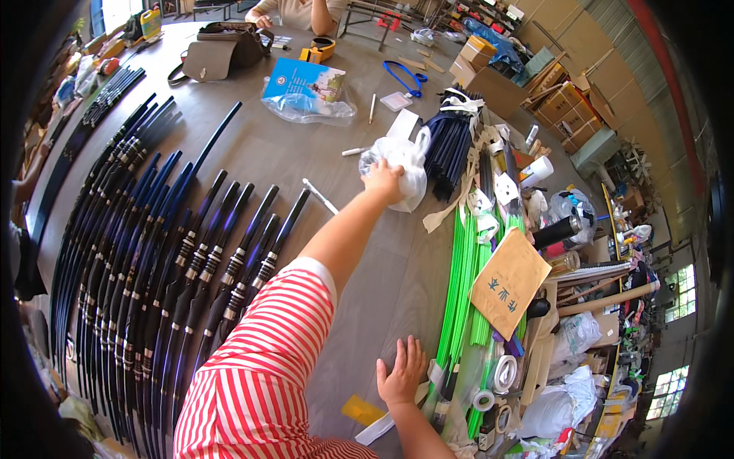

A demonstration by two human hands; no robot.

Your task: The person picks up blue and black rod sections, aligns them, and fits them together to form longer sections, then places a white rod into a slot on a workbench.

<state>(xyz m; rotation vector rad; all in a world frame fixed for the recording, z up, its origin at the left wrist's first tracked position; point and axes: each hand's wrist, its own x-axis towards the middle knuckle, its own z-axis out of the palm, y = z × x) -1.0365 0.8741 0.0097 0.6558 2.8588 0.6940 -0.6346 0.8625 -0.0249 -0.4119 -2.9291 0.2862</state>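
Note:
My left hand [384, 182] reaches out over the table with its fingers closed on a crumpled, whitish plastic bag [413, 172]. What lies inside the bag cannot be made out. White paper [403, 124] sticks up just behind it, and a bundle of dark rods [451, 149] tied with white cloth stands at its right. Near the front edge my right hand [402, 372] rests flat on the grey table [355, 306], fingers spread, holding nothing. Beside it are a yellow piece [362, 410] and a bundle of bright green rods [461, 283].
Many dark fishing rods [183, 268] cover the table's left. A brown notebook [510, 283] and tape rolls [505, 373] lie right. Farther back are a blue book [306, 80] in plastic, a brown bag [216, 57], a blue lanyard [405, 76] and another person [306, 15].

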